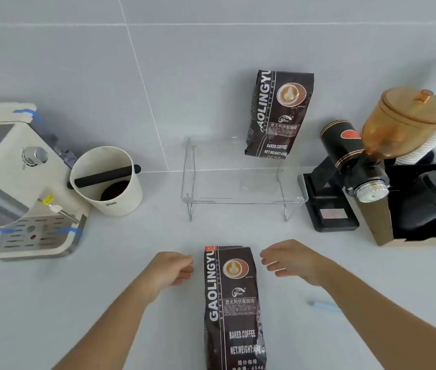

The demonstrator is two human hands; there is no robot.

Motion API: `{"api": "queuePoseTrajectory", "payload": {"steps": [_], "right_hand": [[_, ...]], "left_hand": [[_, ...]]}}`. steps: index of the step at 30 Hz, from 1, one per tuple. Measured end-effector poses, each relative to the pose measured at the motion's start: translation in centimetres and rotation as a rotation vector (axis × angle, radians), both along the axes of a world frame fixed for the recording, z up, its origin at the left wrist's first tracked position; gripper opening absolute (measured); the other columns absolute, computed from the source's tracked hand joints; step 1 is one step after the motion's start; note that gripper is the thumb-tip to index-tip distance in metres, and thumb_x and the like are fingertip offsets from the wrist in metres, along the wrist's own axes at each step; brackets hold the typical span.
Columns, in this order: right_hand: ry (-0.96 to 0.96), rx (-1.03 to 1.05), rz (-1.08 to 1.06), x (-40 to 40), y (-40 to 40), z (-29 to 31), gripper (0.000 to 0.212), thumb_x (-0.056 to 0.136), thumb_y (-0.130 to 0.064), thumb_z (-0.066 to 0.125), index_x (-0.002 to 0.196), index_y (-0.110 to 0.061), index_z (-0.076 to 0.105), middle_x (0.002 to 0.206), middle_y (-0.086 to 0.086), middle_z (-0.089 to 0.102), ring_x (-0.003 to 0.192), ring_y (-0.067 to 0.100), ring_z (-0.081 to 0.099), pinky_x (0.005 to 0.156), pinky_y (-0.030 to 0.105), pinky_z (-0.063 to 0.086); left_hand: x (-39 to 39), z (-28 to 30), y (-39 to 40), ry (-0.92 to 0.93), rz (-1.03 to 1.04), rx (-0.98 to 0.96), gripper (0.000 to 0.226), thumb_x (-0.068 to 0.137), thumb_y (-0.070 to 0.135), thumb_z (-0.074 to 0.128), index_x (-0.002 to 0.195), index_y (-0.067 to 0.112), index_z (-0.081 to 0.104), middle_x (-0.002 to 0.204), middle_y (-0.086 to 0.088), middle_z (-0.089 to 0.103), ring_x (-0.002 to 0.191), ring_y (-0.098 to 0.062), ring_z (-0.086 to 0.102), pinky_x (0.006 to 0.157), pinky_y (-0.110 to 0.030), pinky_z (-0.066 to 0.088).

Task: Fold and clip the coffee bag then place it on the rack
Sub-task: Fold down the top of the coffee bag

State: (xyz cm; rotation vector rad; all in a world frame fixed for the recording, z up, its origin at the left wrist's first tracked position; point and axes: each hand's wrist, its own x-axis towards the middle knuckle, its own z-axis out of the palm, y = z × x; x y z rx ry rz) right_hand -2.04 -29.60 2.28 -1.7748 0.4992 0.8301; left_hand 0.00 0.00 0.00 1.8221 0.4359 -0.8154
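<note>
A dark brown coffee bag [234, 308] stands upright on the white counter, close to me at the bottom centre. My left hand [172, 268] hovers just left of its top, fingers loosely curled, holding nothing. To the right of the bag's top is my right hand [289, 260], fingers apart and empty. Neither hand touches the bag. A clear acrylic rack [240, 201] stands farther back. A second, identical coffee bag [278, 113] stands on the rack's right side against the wall. A pale blue object [321, 304], perhaps a clip, lies blurred on the counter beside my right forearm.
A cream espresso machine [11, 182] fills the left edge, with a cream knock box [110, 182] beside it. A black grinder with an amber hopper [366, 166] stands to the right of the rack. A black organiser with cups and lids [430, 204] sits at far right.
</note>
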Motion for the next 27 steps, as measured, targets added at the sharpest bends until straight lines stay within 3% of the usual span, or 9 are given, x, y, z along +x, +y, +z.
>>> {"api": "queuePoseTrajectory", "payload": {"steps": [6,8,13,18,23,27], "right_hand": [[-0.005,-0.012,-0.132,0.1,2.5,-2.2,0.038,0.09,-0.036,0.061,0.101,-0.001,0.071,0.104,0.016,0.074,0.091,0.025,0.068,0.089,0.035,0.054],[0.001,0.029,-0.187,0.3,3.0,-2.6,0.038,0.089,-0.036,0.062,0.096,-0.001,0.072,0.098,0.015,0.075,0.09,0.027,0.07,0.087,0.034,0.054],[-0.014,0.117,-0.252,0.5,4.0,-3.1,0.023,0.09,-0.032,0.064,0.079,-0.011,0.067,0.082,0.008,0.068,0.076,0.022,0.063,0.085,0.037,0.054],[-0.027,0.179,-0.309,0.3,4.5,-2.3,0.02,0.092,-0.026,0.063,0.084,-0.008,0.067,0.087,0.011,0.069,0.078,0.023,0.063,0.073,0.031,0.053],[-0.073,0.198,-0.331,-0.6,5.1,-1.1,0.017,0.091,-0.018,0.065,0.086,-0.003,0.07,0.085,0.012,0.072,0.076,0.023,0.064,0.074,0.034,0.049],[-0.143,0.2,-0.352,-2.4,5.4,0.5,0.033,0.083,-0.025,0.069,0.085,0.008,0.065,0.081,0.014,0.069,0.074,0.023,0.06,0.076,0.036,0.045]], "left_hand": [[0.1,-1.0,-2.8,0.038,0.152,-0.075,0.029,0.085,0.035,0.063,0.092,0.008,0.073,0.095,-0.012,0.077,0.079,-0.022,0.068,0.077,-0.032,0.053],[0.2,-1.0,-3.3,0.045,0.179,-0.103,0.03,0.083,0.039,0.066,0.086,0.01,0.074,0.091,-0.01,0.077,0.079,-0.022,0.068,0.081,-0.035,0.053],[0.3,-1.6,-4.0,0.06,0.197,-0.163,0.047,0.077,0.045,0.069,0.095,0.001,0.073,0.098,-0.014,0.078,0.077,-0.021,0.068,0.078,-0.033,0.052],[0.0,-1.6,-4.0,0.051,0.233,-0.214,0.042,0.085,0.036,0.065,0.101,-0.002,0.071,0.101,-0.017,0.076,0.083,-0.025,0.07,0.086,-0.037,0.055],[-1.2,0.2,-4.0,0.036,0.299,-0.275,0.029,0.089,0.026,0.063,0.094,-0.001,0.072,0.093,-0.014,0.078,0.075,-0.022,0.071,0.073,-0.031,0.055],[-2.8,2.6,-4.0,0.001,0.322,-0.334,0.016,0.088,0.019,0.063,0.082,0.006,0.071,0.079,-0.008,0.077,0.064,-0.015,0.068,0.066,-0.027,0.051]]}}
